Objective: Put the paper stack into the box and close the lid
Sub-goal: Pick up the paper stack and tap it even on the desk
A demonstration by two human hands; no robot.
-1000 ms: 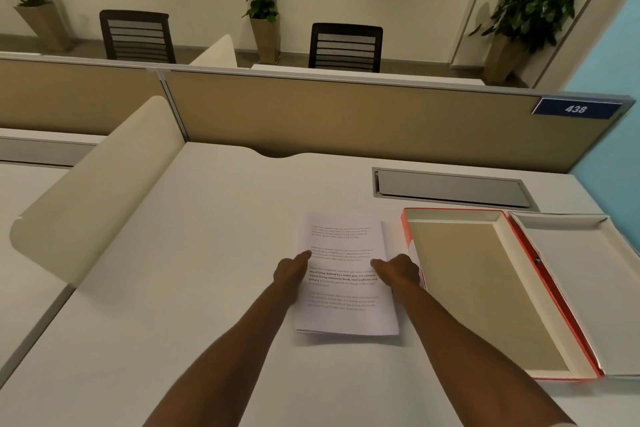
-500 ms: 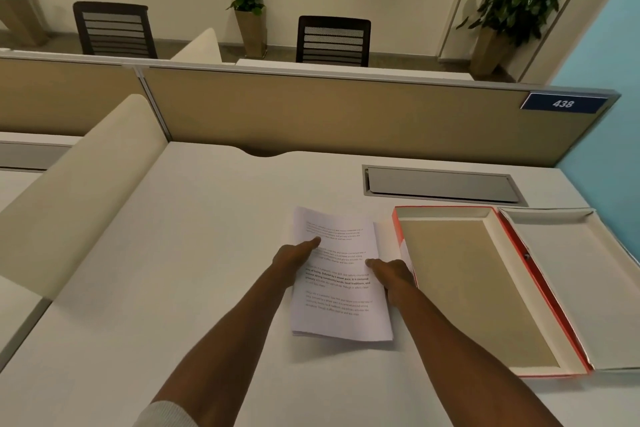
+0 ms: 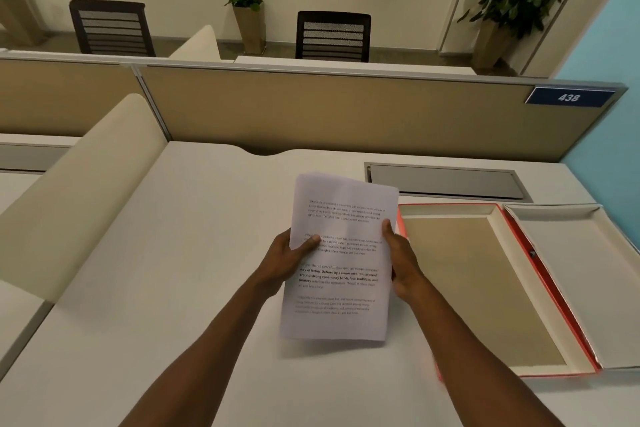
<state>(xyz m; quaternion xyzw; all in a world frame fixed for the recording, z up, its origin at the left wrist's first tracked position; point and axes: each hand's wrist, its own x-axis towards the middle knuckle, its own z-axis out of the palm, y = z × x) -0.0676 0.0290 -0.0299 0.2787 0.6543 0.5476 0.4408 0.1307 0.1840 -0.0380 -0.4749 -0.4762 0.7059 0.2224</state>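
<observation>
Holding paper stack (image 3: 341,256) above white desk (image 3: 166,253), beige partition (image 3: 329,114) behind.

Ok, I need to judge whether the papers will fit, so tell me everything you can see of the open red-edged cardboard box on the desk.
The red-edged cardboard box lies open and flat on the white desk, right of the held white printed paper stack. Its shallow rectangular tray has cream walls, a tan floor and nothing inside. The pale grey lid lies folded out to the right, joined along a red hinge edge. Neither hand touches it, though the right hand hovers near its left wall.
</observation>
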